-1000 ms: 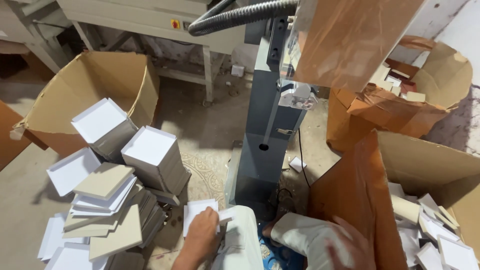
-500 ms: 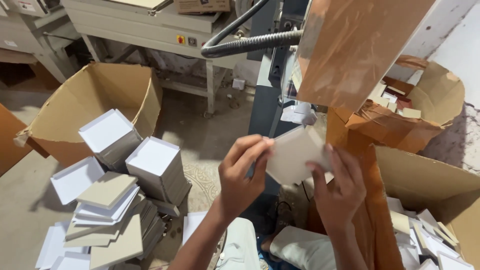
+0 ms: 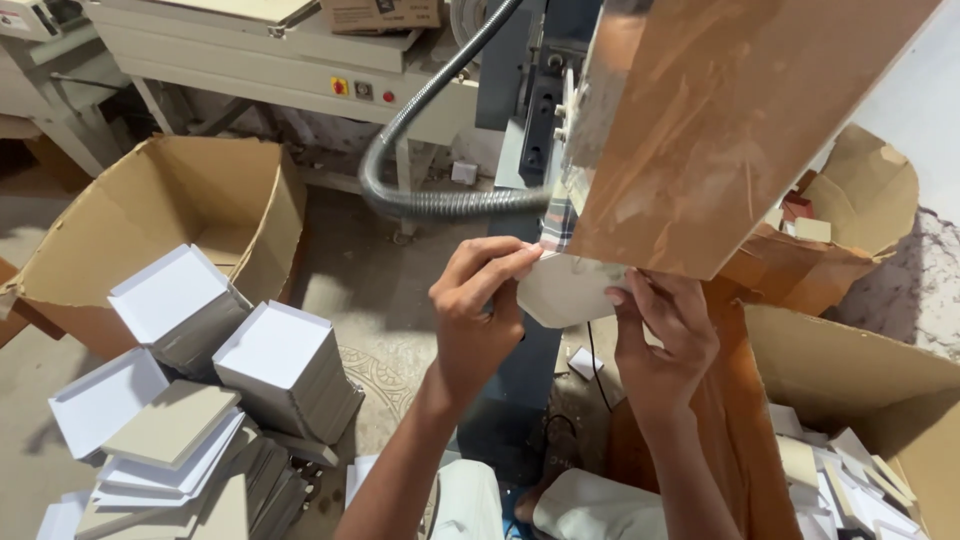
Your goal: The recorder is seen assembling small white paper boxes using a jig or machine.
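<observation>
My left hand (image 3: 478,305) and my right hand (image 3: 662,335) together hold a flat white card piece (image 3: 563,291) with cut corners. I hold it up under the slanted brown cardboard panel (image 3: 730,120) of a grey-blue machine (image 3: 535,100). My left fingers pinch the card's upper left edge. My right fingertips press its right edge. The card's far part is hidden behind the panel.
Stacks of white box trays (image 3: 275,360) and flat grey boards (image 3: 170,425) lie at lower left. An open cardboard carton (image 3: 150,215) stands behind them. A grey ribbed hose (image 3: 420,190) loops from the machine. Cartons (image 3: 860,210) with card scraps (image 3: 850,470) stand at right.
My left hand rose from the white pile near my lap; both hands lifted the white card up and under the brown panel. The view tilted upward toward the machine.
</observation>
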